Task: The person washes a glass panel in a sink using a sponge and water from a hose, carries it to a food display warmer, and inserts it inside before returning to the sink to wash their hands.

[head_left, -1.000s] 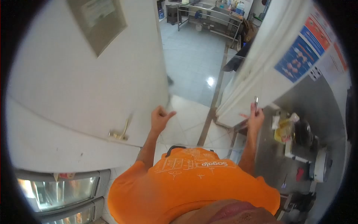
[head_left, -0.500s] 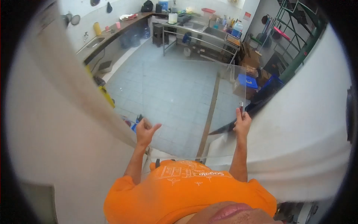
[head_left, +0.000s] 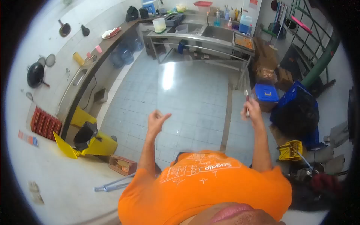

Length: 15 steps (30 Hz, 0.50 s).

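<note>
1. Spanning the middle of the view, the clear sheet (head_left: pixel 198 108) is lying between the two hands, its outline showing only faintly against the tiled floor (head_left: pixel 127 93).
2. The left hand (head_left: pixel 155 120), at 9 o'clock, is curling its fingers closed and pointing its thumb toward 2 o'clock; it is seemingly pinching the sheet's near-invisible side edge.
3. The right hand (head_left: pixel 255 112), at 3 o'clock, is closing thumb and fingers around a slim red-handled tool (head_left: pixel 247 99), whose metal end is pointing toward 12 o'clock. Whether those fingers are also gripping the sheet, I cannot tell for certain.
4. Slipping is looking like the main risk: the right fingers are perhaps sharing one grip between tool and sheet, so either could be sliding loose, and the metal end could be scratching the sheet.
5. Bumping is a second risk, since a see-through edge is hard to judge: the blue-lidded box (head_left: pixel 266 92) is sitting near the right hand at 2 o'clock, and the steel sink table (head_left: pixel 195 42) is standing at 12.
6. Farther out, a yellow bin (head_left: pixel 103 145) is standing at 8 o'clock, a yellow bucket (head_left: pixel 290 150) at 4.
</note>
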Each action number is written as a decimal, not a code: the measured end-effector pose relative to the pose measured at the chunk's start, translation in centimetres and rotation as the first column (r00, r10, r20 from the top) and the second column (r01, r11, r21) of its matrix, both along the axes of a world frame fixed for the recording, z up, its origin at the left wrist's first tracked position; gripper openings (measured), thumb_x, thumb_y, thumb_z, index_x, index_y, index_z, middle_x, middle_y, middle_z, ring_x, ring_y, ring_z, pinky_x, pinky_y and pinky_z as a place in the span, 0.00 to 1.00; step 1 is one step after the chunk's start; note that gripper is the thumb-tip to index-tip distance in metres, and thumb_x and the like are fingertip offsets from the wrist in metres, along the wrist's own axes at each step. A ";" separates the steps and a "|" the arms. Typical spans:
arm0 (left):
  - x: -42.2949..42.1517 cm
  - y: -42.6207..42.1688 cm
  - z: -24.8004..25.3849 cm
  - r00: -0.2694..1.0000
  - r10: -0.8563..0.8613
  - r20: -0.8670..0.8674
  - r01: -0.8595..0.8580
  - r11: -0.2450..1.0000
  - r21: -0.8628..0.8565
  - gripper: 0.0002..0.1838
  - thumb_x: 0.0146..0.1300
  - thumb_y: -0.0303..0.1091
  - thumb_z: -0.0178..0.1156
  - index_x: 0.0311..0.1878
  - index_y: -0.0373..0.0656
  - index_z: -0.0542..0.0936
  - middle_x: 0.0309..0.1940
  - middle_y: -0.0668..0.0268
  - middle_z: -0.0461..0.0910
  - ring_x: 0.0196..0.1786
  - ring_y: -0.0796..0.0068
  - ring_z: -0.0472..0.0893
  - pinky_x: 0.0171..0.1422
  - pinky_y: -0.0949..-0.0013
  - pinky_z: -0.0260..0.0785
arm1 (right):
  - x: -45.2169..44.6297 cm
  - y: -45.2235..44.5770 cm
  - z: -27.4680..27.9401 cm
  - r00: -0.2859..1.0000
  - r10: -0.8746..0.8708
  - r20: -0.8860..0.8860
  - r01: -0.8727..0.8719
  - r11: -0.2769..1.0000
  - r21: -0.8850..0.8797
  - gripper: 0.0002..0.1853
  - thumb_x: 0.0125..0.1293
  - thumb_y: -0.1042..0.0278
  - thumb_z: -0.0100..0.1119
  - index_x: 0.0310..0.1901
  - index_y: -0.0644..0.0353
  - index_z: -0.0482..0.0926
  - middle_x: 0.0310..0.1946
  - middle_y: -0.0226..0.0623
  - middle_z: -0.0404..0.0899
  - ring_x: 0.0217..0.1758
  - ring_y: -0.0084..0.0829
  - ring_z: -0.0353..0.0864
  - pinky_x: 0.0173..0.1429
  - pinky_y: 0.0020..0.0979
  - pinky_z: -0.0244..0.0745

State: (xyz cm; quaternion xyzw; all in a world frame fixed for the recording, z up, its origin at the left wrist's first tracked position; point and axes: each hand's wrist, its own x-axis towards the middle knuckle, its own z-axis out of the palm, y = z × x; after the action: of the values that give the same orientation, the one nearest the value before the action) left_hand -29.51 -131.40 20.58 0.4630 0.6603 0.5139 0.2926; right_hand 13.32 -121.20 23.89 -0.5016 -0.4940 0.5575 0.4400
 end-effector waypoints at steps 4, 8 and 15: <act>-3.0 14.0 -0.9 0.994 0.104 -0.017 -0.105 0.992 -0.068 0.24 0.54 0.45 0.74 0.20 0.45 0.68 0.13 0.74 0.66 0.13 0.84 0.63 0.13 0.75 0.54 | -5.3 17.0 3.9 0.974 0.209 -0.084 -0.215 0.973 -0.081 0.10 0.66 0.71 0.52 0.46 0.64 0.69 0.32 0.51 0.82 0.27 0.38 0.85 0.25 0.36 0.81; -6.4 31.1 -0.9 0.992 0.114 0.056 -0.101 0.976 -0.195 0.24 0.60 0.51 0.69 0.23 0.45 0.70 0.13 0.74 0.65 0.13 0.84 0.62 0.13 0.75 0.53 | -7.8 35.4 3.9 0.937 0.322 -0.133 -0.328 0.944 -0.022 0.16 0.64 0.74 0.49 0.53 0.65 0.62 0.37 0.59 0.81 0.33 0.51 0.87 0.24 0.37 0.83; -5.5 66.5 -2.6 0.979 -0.161 0.125 0.190 0.941 -0.280 0.27 0.62 0.60 0.62 0.31 0.41 0.75 0.17 0.74 0.66 0.17 0.83 0.63 0.19 0.75 0.55 | -5.9 62.3 7.9 0.990 0.100 -0.104 -0.102 0.995 -0.019 0.14 0.69 0.70 0.49 0.51 0.65 0.62 0.38 0.58 0.81 0.33 0.48 0.87 0.25 0.36 0.84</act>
State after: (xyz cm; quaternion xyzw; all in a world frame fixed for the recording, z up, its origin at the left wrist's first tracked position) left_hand -35.04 -64.93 17.96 0.4457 0.6692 0.4055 0.4349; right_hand 7.38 -58.88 31.76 -0.4520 -0.4886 0.6101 0.4300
